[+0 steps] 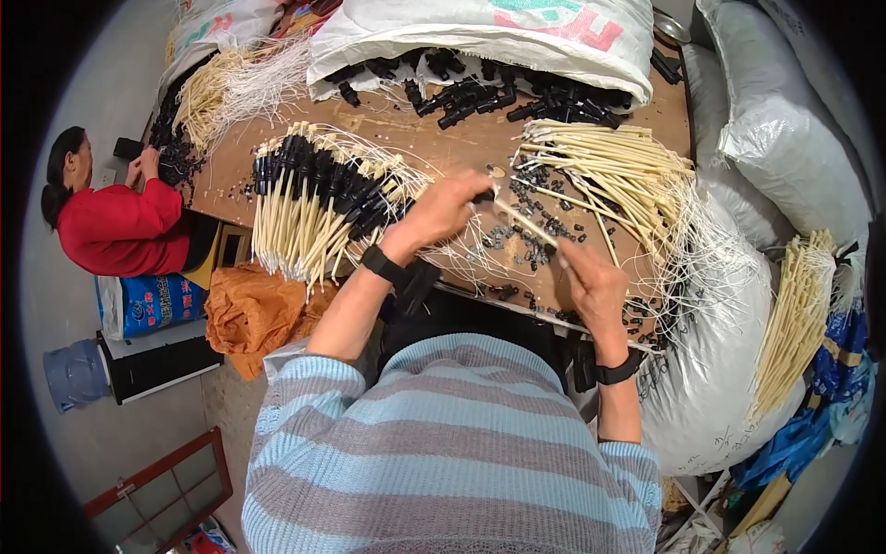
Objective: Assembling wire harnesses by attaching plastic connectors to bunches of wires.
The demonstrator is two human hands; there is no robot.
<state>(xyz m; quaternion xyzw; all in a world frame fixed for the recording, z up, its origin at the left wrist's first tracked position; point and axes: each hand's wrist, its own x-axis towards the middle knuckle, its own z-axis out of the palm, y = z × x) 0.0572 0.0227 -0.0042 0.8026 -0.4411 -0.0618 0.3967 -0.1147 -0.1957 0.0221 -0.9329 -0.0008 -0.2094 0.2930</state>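
Note:
My left hand [445, 210] is closed around a small black plastic fitting [484, 196], mostly hidden by the fingers. My right hand [593, 284] grips the near end of a thin cream-coloured tube [524, 221], which slants up and left to the fitting; blur hides whether they are joined. Left of my left hand lies a fanned pile of cream tubes with black fittings [309, 198] and white strings. Beyond my right hand rests a bundle of plain cream tubes [609, 171] with loose white strings [692, 268]. Small black parts [549, 217] are scattered between my hands.
A white woven sack [480, 32] spills black fittings [461, 100] onto the brown table [388, 111]. Large full sacks [794, 111] crowd the right side, with another tube bundle [794, 319]. A co-worker in red [125, 226] sits at the far left, near an orange cloth bag [263, 314].

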